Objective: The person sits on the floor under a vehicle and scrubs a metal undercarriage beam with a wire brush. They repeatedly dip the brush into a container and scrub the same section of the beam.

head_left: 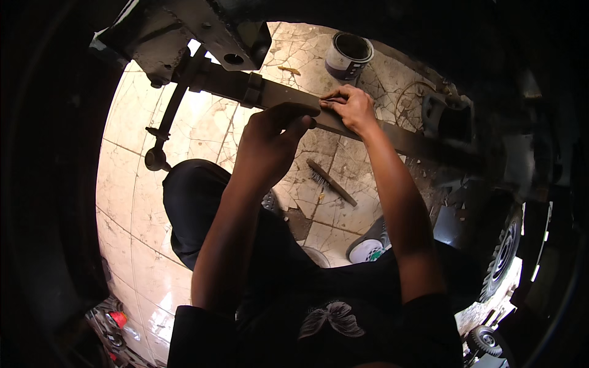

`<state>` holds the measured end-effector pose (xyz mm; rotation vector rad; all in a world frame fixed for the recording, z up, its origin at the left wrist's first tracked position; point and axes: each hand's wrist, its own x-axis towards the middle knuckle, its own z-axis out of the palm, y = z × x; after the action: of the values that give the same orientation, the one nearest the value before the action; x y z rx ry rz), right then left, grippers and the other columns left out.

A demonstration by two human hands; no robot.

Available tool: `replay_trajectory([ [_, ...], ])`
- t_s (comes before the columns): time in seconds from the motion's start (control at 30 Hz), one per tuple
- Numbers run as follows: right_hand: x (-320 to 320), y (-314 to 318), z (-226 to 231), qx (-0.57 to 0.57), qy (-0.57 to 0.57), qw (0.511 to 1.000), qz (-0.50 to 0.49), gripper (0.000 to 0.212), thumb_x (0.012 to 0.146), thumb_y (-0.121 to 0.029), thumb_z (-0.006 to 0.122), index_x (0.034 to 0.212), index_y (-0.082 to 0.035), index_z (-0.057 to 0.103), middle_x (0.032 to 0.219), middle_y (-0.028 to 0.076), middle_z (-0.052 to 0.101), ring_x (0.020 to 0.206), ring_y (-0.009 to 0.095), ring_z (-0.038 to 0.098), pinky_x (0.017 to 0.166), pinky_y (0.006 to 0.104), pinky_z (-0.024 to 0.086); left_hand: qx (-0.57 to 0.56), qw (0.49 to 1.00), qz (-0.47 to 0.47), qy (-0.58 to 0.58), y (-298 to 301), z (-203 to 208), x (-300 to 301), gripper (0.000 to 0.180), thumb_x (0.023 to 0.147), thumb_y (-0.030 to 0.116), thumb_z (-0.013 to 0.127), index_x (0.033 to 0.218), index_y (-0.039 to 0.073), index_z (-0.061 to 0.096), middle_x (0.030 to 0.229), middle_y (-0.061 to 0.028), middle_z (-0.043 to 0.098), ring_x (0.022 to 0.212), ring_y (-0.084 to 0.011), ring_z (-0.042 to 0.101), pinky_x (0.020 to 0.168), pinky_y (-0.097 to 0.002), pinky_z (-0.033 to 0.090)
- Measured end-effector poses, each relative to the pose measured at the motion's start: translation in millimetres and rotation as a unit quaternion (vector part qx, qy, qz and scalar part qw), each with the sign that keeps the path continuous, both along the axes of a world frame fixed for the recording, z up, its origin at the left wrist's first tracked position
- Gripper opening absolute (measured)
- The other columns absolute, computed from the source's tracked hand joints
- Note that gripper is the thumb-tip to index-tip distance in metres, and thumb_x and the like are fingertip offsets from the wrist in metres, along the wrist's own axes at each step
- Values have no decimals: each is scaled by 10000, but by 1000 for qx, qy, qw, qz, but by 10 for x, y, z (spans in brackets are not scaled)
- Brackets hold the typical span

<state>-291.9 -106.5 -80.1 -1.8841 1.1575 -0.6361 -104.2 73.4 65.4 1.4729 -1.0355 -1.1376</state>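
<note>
A long flat metal bar [288, 96], looking like a vehicle's leaf spring, runs slantwise across the view from upper left to right. My left hand [267, 147] is at its near edge, in shadow, fingers and thumb curled toward each other; what lies between their tips is too dark to make out. Beyond it, my right hand [354, 109] rests on the bar's top face with its fingers pinched together. A thin dark edge shows at those fingertips, too small to name. A clamp band [252, 90] wraps the bar left of my hands.
A wire brush [332, 183] with a wooden handle lies on the cracked tile floor [202, 132] below the bar. An open paint can [350, 56] stands beyond it. A rod with a ball end [156, 159] hangs at left, near my knee. Tyres [504, 253] show at right.
</note>
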Motion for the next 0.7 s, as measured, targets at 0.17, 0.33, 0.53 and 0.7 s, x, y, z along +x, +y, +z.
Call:
replay_trajectory([
  [0.17, -366, 105, 231, 0, 115, 993, -21, 155, 844, -163, 863, 990, -114, 850, 1021, 48, 803, 948, 178, 774, 934, 310, 585, -37, 997, 55, 50, 126, 59, 210, 294, 983, 118, 731, 1244, -16, 757, 1171, -133, 792, 1071, -183, 732, 981, -310, 546],
  [0.33, -272, 46, 183, 114, 6, 993, -13, 180, 849, 127, 800, 986, 11, 811, 1054, 97, 781, 987, 184, 783, 917, 287, 665, -29, 992, 73, 101, 215, 2, 351, 318, 948, 73, 746, 1246, -39, 748, 1178, -133, 782, 1080, -180, 721, 990, -307, 548],
  [0.53, 500, 137, 289, 51, -44, 992, 107, 191, 799, -205, 923, 984, -199, 874, 982, 4, 815, 947, 152, 760, 942, 324, 600, -41, 986, 116, 114, 94, -17, 244, 336, 929, 97, 782, 1231, -47, 747, 1149, -133, 780, 1059, -172, 714, 978, -297, 544],
  [0.7, 163, 175, 423, -54, 141, 986, 70, 162, 826, -246, 908, 975, -199, 868, 968, 13, 789, 962, 182, 719, 1043, 366, 530, -40, 982, 124, 137, 112, 104, 291, 374, 897, 96, 819, 1232, -52, 741, 1135, -141, 778, 1066, -176, 716, 983, -295, 542],
])
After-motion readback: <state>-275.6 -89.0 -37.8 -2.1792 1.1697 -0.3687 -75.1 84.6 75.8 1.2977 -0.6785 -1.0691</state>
